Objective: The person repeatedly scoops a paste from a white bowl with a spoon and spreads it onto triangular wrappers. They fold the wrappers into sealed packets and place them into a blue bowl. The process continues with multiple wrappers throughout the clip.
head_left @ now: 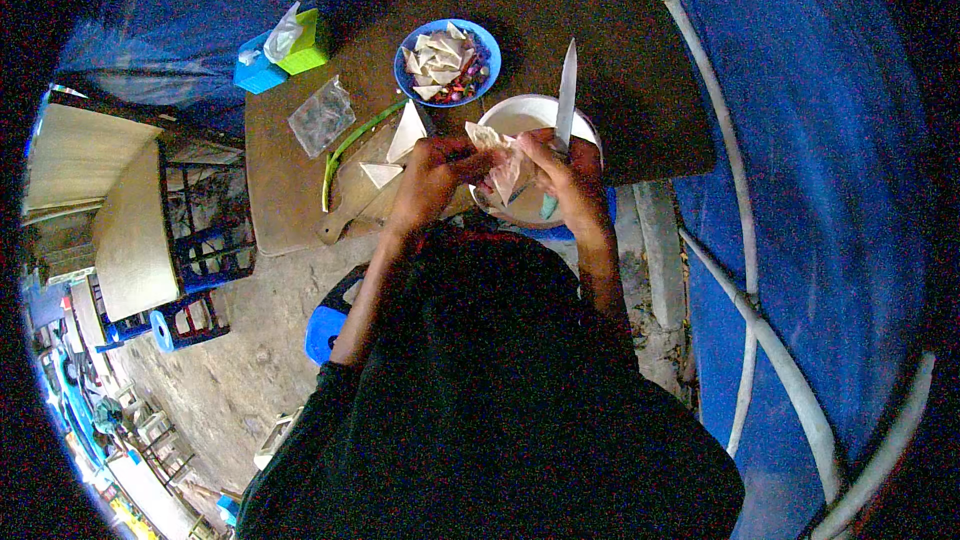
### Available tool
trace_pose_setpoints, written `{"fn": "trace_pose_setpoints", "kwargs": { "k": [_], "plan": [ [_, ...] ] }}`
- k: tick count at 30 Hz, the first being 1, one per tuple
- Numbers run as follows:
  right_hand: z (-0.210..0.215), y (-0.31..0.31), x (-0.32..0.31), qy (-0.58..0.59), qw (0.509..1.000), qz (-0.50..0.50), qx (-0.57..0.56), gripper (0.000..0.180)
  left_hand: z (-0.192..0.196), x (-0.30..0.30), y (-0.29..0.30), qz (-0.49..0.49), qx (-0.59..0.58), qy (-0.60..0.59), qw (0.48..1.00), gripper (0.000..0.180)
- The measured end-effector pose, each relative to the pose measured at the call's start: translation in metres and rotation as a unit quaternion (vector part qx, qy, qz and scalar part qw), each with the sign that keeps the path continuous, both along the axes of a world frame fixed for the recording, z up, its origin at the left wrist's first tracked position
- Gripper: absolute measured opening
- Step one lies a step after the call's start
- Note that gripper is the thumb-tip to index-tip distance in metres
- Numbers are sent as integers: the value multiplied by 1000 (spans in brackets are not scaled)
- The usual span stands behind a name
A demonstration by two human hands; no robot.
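Both hands meet above the near left rim of a white basin (pixel 583 112). My left hand (pixel 440 172) is closed, its fingertips on a pale, crumpled, thin-looking piece (pixel 507 178) whose kind I cannot make out. In my right hand (pixel 568 178) is a knife (pixel 568 88), blade pointing up and away, a teal handle end showing below the palm; its fingertips also touch the pale piece. Left of the hands lies a wooden cutting board (pixel 350 215) with white triangular slices (pixel 407 132) and a long green stalk (pixel 350 140). My left hand partly covers the board.
A blue bowl (pixel 493 40) of white triangular slices and chopped red and purple pieces stands farther back. Left of it are a clear plastic bag (pixel 322 118) and a blue-and-green tissue box (pixel 305 48). A blue stool (pixel 325 330) is below the brown table (pixel 600 30); poles and blue tarp stand right.
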State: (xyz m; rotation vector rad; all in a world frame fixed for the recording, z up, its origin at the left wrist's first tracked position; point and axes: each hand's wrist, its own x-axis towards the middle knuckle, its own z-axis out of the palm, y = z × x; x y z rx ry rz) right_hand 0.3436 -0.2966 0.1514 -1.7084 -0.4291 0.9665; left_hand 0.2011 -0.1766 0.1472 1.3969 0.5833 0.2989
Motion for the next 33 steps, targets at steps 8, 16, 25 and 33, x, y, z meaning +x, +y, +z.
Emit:
{"fn": "trace_pose_setpoints", "kwargs": {
  "k": [8, 16, 25, 33],
  "plan": [
    [3, 6, -6, -64, 993, 63, 76, 29, -3, -3, 11, -72, 43, 32, 996, 22],
    [-14, 6, -12, -64, 985, -108, 115, 22, -20, -13, -7, -23, -235, -56, 970, 41],
    [-18, -4, -6, -239, 956, 46, 166, 18, -39, -10, -13, 19, -246, -86, 965, 23],
    [-15, -3, -4, -341, 903, 125, 229, 21, -33, -11, -17, 56, -257, -128, 956, 26]
  ]
}}
